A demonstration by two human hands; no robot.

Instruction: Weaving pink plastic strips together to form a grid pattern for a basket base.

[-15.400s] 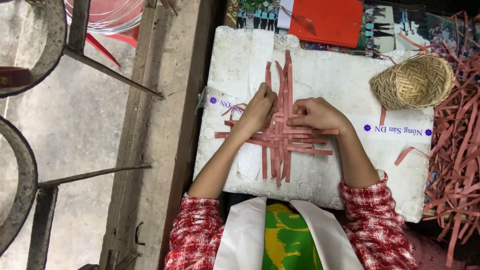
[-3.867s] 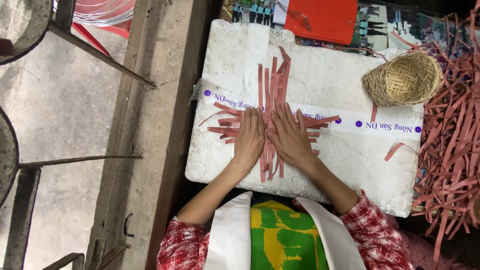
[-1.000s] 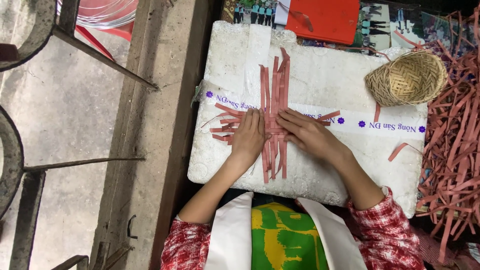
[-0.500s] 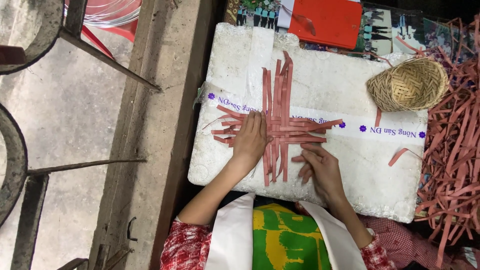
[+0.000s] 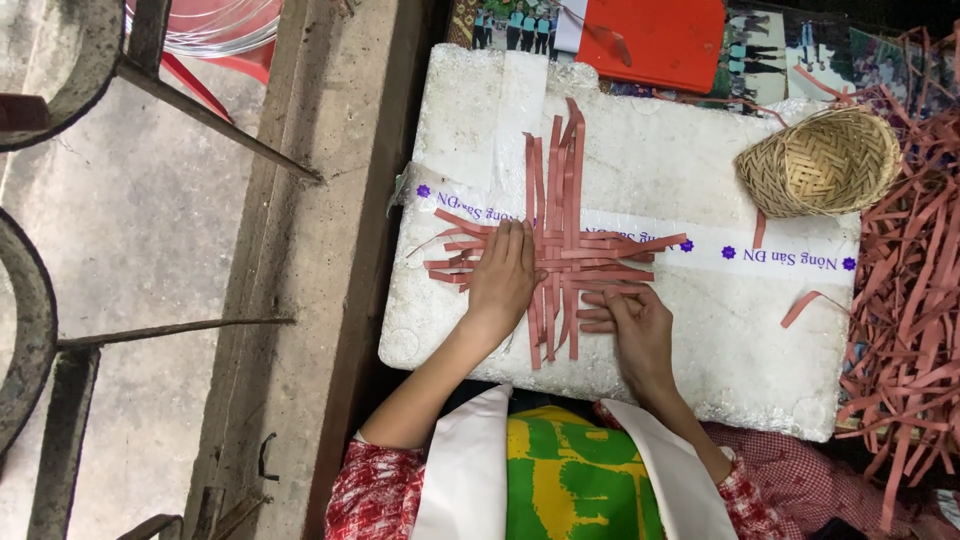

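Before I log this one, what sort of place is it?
Probably a home or small craft workspace at floor level. A white foam board serves as work surface, with crossed pinkish-red strips being woven on it, a heap of loose strips alongside, and a small woven basket.

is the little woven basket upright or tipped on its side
Tipped on its side: the woven basket lies on the white foam board showing its rounded woven outside; its opening cannot be seen.

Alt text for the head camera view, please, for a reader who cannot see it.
Two bare hands press flat on a cross of woven reddish strips on a white foam board: left hand on the weave's left side, right hand at its lower right. A small woven basket sits at the board's far right.
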